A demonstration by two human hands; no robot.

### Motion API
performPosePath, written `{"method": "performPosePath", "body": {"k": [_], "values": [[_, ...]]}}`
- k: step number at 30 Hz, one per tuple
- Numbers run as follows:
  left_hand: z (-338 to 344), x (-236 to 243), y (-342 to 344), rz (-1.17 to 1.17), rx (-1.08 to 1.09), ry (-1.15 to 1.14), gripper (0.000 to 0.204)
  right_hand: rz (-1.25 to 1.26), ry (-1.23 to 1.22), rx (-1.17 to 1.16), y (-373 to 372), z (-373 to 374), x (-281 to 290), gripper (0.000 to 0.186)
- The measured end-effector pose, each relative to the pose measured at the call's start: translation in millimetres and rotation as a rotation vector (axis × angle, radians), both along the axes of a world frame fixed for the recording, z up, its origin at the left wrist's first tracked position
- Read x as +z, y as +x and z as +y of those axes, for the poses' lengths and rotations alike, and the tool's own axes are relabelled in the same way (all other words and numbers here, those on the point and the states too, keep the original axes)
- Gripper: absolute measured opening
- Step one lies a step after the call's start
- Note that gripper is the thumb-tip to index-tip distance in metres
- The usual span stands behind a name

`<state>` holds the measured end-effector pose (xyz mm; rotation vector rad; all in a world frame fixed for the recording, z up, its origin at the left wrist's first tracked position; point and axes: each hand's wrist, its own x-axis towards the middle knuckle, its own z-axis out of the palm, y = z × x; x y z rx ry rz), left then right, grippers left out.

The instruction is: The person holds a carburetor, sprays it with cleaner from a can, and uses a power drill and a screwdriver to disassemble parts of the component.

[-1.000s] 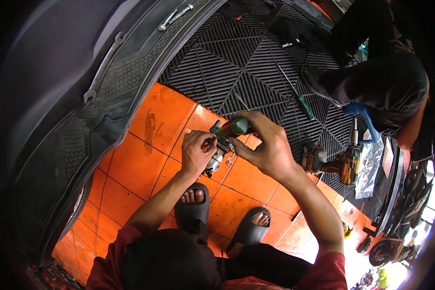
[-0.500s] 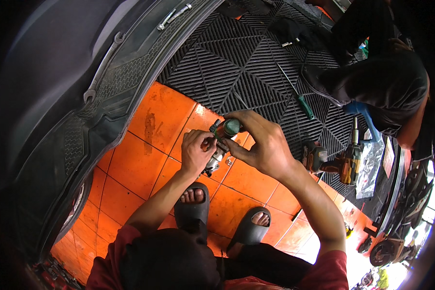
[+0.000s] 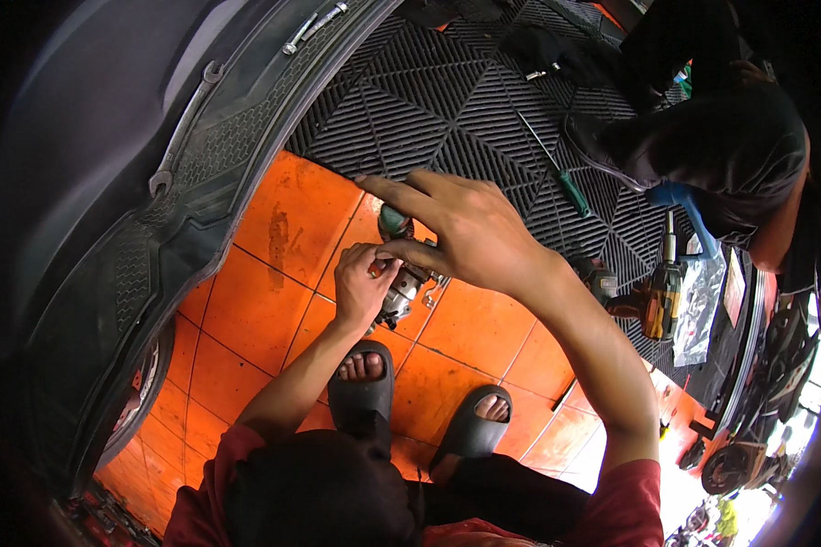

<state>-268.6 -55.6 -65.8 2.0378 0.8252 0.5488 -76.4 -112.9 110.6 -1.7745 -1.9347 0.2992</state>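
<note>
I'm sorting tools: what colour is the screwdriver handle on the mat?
The handle is green, showing best in the head view.

Silvery metal part (image 3: 401, 292) near green-ended tool (image 3: 393, 221)

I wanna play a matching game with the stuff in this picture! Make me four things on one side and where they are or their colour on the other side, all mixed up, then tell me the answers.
Things:
1. wrench
2. long screwdriver
3. power drill
4. metal part

Places and colours:
A. beside the clear plastic bag
B. at the left hand, above the orange tiles
C. on the big dark panel at the picture's left
D. green on its handle

Right pairs: 1-C, 2-D, 3-A, 4-B.
</note>
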Motion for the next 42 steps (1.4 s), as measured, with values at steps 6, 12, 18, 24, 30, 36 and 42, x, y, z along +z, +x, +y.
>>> {"method": "performPosePath", "body": {"k": [6,12,18,24,30,36,42], "values": [[0,-11,2,-0.071,0.040,-0.092,0.016,0.139,0.078,0.041,-1,21,-7,0.058],[0,0,2,-0.048,0.025,-0.118,0.015,-0.128,-0.043,0.079,-2,32,1,0.055],[0,-9,0,-0.029,0.020,-0.119,0.017,-0.065,-0.064,0.103,-7,36,3,0.055],[0,-12,-2,-0.140,0.042,-0.180,0.017,-0.061,0.050,0.098,-12,39,-1,0.069],[19,28,9,-0.413,-0.010,-0.194,0.010,-0.189,-0.496,0.022,-22,52,37,0.071],[24,3,7,-0.443,-0.066,-0.349,0.019,0.005,0.103,0.163,-12,35,2,0.055],[21,1,2,-0.329,-0.144,-0.287,0.032,-0.230,-0.130,0.264,-10,45,37,0.034]]}}
